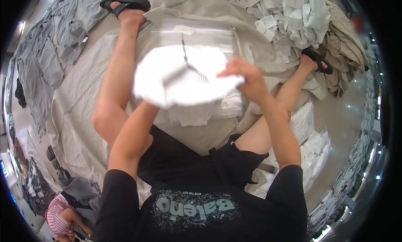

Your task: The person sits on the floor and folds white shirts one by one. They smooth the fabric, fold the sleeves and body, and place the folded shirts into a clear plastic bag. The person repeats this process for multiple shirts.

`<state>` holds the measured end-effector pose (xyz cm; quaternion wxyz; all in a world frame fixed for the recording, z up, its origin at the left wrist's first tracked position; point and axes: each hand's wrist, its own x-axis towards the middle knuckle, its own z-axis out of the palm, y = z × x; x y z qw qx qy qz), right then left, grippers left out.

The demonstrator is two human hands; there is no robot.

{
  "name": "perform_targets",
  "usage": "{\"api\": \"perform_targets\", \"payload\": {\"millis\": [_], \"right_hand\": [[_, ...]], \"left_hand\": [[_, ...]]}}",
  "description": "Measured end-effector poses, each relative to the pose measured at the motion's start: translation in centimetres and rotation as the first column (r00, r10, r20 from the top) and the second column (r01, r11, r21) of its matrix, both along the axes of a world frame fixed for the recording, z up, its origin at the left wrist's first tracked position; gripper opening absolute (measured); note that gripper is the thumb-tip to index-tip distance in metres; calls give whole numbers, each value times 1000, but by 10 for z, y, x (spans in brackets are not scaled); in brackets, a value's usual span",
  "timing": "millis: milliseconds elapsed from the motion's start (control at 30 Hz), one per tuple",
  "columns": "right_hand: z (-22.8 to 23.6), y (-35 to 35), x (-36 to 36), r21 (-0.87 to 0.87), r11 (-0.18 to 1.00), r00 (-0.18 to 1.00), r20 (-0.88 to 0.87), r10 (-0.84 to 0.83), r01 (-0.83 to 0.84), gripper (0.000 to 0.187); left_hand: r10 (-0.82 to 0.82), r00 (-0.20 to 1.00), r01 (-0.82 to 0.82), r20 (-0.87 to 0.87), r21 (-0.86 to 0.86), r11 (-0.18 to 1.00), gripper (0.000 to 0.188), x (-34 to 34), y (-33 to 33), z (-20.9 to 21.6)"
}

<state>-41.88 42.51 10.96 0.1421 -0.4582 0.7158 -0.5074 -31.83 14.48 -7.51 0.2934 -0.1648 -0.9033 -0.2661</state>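
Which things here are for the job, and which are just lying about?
Probably for the job:
white bundle, in the right hand
clear plastic bags, beneath it

Seemingly just lying about:
grey fabric, left
brown fabric, upper right

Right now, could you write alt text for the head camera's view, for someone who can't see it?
A right hand grips a blurred white item that hides the left hand, above clear plastic on a beige sheet between two bare legs. Grey cloth lies at upper left, a white pile at upper right.
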Motion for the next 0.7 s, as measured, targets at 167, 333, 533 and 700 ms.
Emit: {"api": "perform_targets", "payload": {"millis": [167,333,533,700], "right_hand": [[-78,53,69,139,988,991,-107,76,-61,60],[-108,63,107,277,958,973,-192,128,-71,55],[-119,55,99,168,972,974,128,-188,166,38],[-108,-51,101,332,779,842,-305,-445,532,67]], "left_hand": [[-360,925,381,126,-313,870,34,4,-18,26],[-506,770,634,387,-388,669,33,10,-59,62],[97,551,-199,829,17,980,42,81,-136,91],[255,483,-699,838,193,688,82,64,-46,83]]}}
